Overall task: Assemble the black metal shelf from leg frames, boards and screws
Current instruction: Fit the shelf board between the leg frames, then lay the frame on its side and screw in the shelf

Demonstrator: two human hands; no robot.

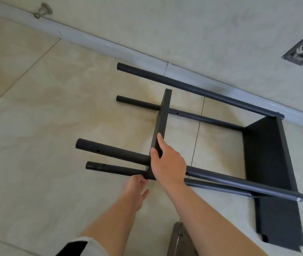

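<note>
The black metal shelf lies on its side on the tiled floor, its tube legs [193, 87] pointing left. One board [269, 156] is fixed at the right end between the legs. A second black board [162, 117] stands on edge across the middle, between the leg tubes. My right hand [167, 161] grips this middle board's near edge, thumb on one face and fingers on the other. My left hand [137, 189] is under the board's lower corner, fingertips touching it beside the lowest tube [110, 167]. Screw holes show in the tubes.
The wall and its pale baseboard [91, 36] run diagonally behind the shelf. A metal door stop [42, 11] sits at the top left and a wall socket box [302, 50] at the right. A metal stool part [178, 237] is by my arms. Bare floor lies to the left.
</note>
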